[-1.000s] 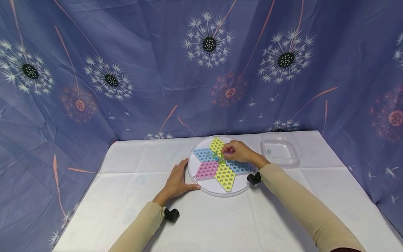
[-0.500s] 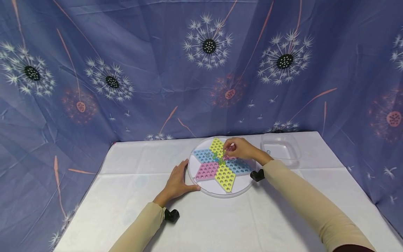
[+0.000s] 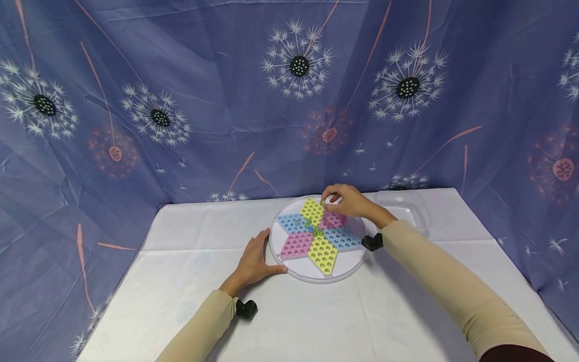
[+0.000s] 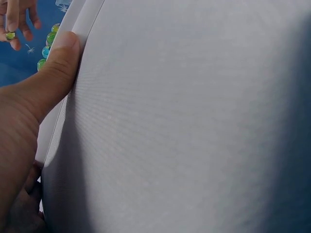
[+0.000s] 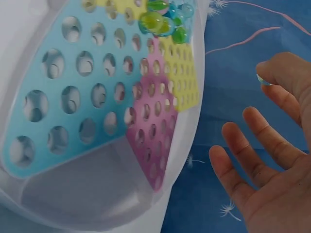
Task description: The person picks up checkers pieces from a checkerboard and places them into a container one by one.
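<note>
My right hand (image 3: 350,203) pinches a yellow-green glass marble (image 3: 322,203) between thumb and index finger, above the far side of a round white Chinese checkers board (image 3: 348,262). In the right wrist view the marble (image 5: 263,79) peeks out at the fingertips while the other fingers are spread apart. Yellow, pink and blue perforated sections form the board's star. Several green and blue marbles (image 5: 156,23) cluster around its centre. My left hand (image 3: 254,261) is spread against the board's left rim, its thumb (image 4: 60,60) pressing there and its other fingers farther along.
A clear plastic tray (image 3: 425,213) stands behind the right forearm, partly covered by it. White cloth (image 3: 190,271) covers the table, and a blue dandelion-print curtain (image 3: 217,125) hangs behind and at both sides. Each wrist carries a black camera.
My right hand has risen from over the star's centre toward the board's far edge, carrying the marble. The forearm now hides the marble in the clear tray. My left hand stays at the rim.
</note>
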The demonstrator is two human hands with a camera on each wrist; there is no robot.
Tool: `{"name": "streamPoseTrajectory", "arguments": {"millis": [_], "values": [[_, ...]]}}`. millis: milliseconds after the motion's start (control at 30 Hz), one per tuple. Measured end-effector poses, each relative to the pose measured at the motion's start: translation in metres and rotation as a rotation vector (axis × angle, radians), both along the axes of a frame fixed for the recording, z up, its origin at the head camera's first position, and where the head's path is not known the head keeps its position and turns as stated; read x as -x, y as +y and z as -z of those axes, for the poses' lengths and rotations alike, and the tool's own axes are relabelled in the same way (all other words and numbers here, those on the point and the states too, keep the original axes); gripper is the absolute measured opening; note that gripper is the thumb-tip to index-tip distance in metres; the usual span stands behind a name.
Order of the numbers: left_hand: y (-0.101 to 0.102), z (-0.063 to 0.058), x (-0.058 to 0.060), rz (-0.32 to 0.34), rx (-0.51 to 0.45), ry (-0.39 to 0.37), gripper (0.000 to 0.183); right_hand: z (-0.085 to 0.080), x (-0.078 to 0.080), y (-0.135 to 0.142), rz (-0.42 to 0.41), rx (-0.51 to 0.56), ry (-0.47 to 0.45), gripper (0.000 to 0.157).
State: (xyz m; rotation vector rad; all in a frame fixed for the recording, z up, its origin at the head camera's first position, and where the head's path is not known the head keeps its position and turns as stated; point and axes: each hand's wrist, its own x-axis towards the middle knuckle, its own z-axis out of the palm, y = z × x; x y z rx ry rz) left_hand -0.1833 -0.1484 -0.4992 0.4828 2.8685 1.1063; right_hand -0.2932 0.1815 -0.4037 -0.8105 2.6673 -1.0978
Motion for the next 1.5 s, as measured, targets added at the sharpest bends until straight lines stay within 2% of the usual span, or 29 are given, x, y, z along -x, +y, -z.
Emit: {"name": "streamPoseTrajectory", "arguments": {"millis": [200, 833, 1500], "values": [[0.000, 0.001, 0.001, 0.002, 0.005, -0.006, 0.124, -0.005, 0.001, 0.000, 0.017, 0.017, 0.020, 0.016], [0.002, 0.000, 0.000, 0.011, 0.012, -0.007, 0.124, -0.004, 0.000, 0.005, 0.035, 0.003, 0.027, 0.015], [-0.001, 0.006, 0.002, 0.004, 0.032, -0.008, 0.125, -0.005, -0.002, 0.054, 0.110, 0.000, 0.045, 0.018]]}}
